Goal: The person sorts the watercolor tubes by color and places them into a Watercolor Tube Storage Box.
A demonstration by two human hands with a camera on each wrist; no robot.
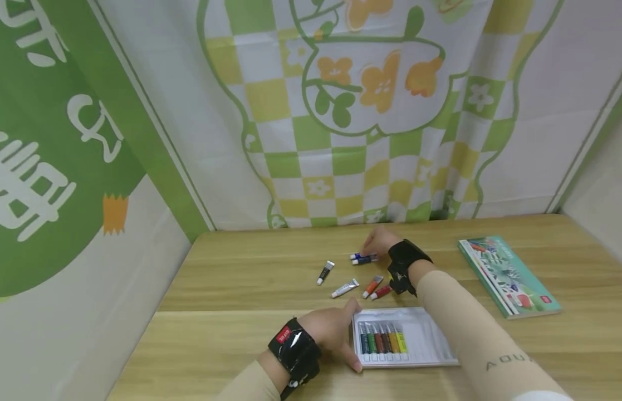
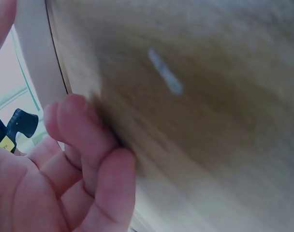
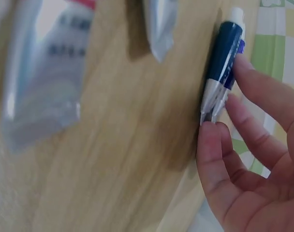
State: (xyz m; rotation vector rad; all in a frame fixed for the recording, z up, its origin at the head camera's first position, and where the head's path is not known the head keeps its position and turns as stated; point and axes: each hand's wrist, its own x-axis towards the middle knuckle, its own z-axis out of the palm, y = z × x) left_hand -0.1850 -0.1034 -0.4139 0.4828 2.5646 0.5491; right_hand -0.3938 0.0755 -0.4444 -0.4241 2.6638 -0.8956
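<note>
My right hand [image 1: 381, 241] reaches to the back of the table. In the right wrist view its fingertips pinch two paint tubes lying side by side, a dark blue tube [image 3: 224, 53] in front and a brighter blue tube [image 3: 241, 47] mostly hidden behind it. The left hand [image 1: 331, 328] grips the left end of a white tray [image 1: 428, 334], thumb and fingers spread along its edge. Several coloured paint tubes [image 1: 383, 340] lie in a row at the tray's left side. Between tray and right hand lie a white tube [image 1: 345, 288], an orange tube [image 1: 372, 287] and a red tube [image 1: 382, 292].
A black-labelled tube [image 1: 326, 273] lies left of the blue ones. On the right of the wooden table [image 1: 230, 278] is a teal illustrated box [image 1: 511, 277]. A patterned curtain [image 1: 341, 167] hangs at the back edge. My right forearm covers the tray's right end.
</note>
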